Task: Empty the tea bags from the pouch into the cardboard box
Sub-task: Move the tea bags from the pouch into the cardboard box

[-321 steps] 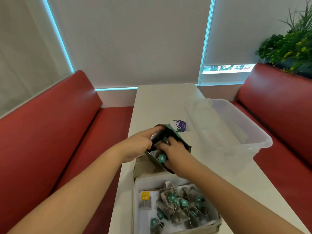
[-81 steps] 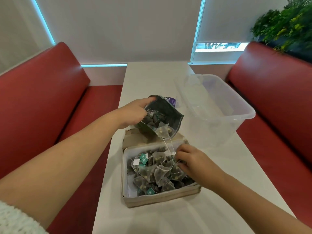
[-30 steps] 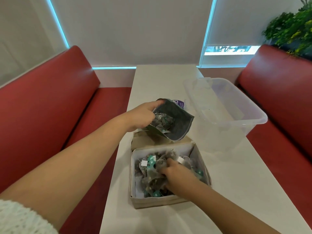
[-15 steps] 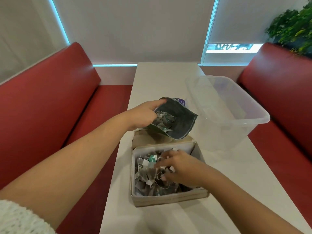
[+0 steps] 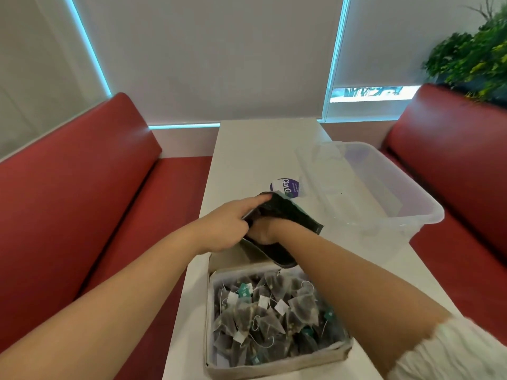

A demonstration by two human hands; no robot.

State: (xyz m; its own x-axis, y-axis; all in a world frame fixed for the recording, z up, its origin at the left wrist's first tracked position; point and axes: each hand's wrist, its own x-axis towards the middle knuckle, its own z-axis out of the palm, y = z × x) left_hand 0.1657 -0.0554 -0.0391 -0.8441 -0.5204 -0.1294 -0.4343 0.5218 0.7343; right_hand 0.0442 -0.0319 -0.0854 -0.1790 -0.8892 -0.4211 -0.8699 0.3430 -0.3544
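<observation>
A dark pouch (image 5: 295,215) is held tilted above the far end of the cardboard box (image 5: 274,369). My left hand (image 5: 227,226) grips the pouch's upper left rim and holds its mouth wide. My right hand (image 5: 264,231) is pushed inside the pouch up to the wrist, so its fingers are hidden. The box sits at the table's near edge, full of several pyramid tea bags (image 5: 269,314) with white and teal tags.
A clear plastic tub (image 5: 411,212) stands to the right of the pouch on the white table (image 5: 247,149). A round purple label (image 5: 285,186) lies behind the pouch. Red bench seats (image 5: 82,193) flank the table on both sides.
My right hand has left the tea bags in the box and gone up into the pouch. My left hand still holds the pouch in about the same place.
</observation>
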